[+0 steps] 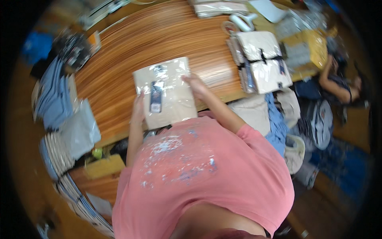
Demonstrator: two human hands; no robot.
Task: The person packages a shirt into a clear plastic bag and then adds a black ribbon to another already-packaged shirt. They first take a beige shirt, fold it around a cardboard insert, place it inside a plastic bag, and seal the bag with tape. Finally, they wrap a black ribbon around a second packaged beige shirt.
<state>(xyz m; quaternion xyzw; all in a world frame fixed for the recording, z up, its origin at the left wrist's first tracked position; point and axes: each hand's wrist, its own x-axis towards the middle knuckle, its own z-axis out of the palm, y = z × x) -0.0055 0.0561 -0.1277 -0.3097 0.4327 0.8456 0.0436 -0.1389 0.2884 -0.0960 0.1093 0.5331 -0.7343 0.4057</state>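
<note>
Between my hands is a cream folded garment (175, 97) in a clear, shiny plastic bag, over the near edge of the wooden table. A dark blue tag (156, 97) shows on its front through the plastic. My left hand (138, 108) grips the bag's left edge, its fingers partly hidden by the bag. At the right edge, near the upper corner, my right hand (194, 84) is closed on the bag, with the thumb on top.
On the right of the wooden table (159, 32) stands a stack of bagged cream garments (260, 59) tied with black bands. A tape dispenser (242, 22) sits behind it. Folded blue garments (53, 95) pile up at left. A person (342, 81) is at far right.
</note>
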